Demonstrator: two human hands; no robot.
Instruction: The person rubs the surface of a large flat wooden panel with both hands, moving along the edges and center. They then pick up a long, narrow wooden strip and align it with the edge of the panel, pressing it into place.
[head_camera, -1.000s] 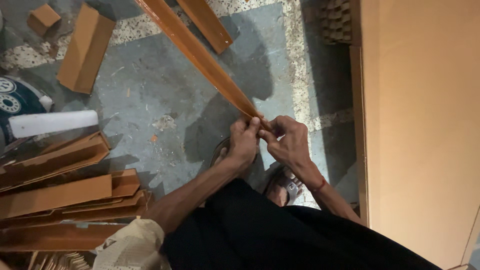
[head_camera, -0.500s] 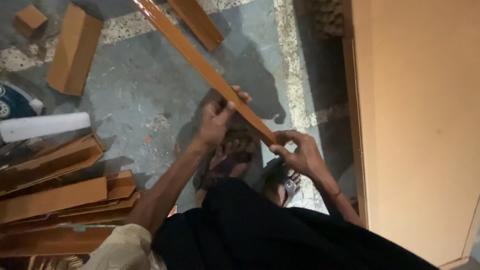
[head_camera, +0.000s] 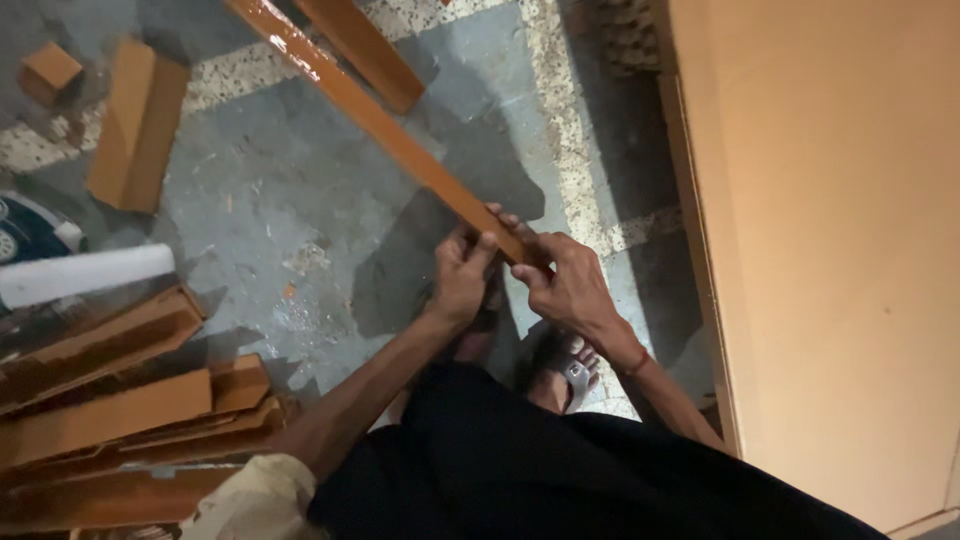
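- Long wooden strip (head_camera: 380, 115): glossy orange-brown, running from 11 o'clock at the top edge down to frame centre, held clear of the grey floor (head_camera: 260, 230).
- Left hand (head_camera: 462, 275): clamped on the strip's near end. Half a second ago it gripped higher up the strip; it has since slid back down.
- Right hand (head_camera: 568, 285): closed on the same end, just beside the left. The hands, apart half a second ago, are together again.
- Judgement: the near end is being worked repeatedly.
- Surroundings: stacked wooden pieces (head_camera: 110, 420) at 8 o'clock; a white tube (head_camera: 85, 275) at 9 o'clock; a tall plain panel (head_camera: 830, 250) at 3 o'clock; a sandalled foot (head_camera: 570, 370) below the hands.
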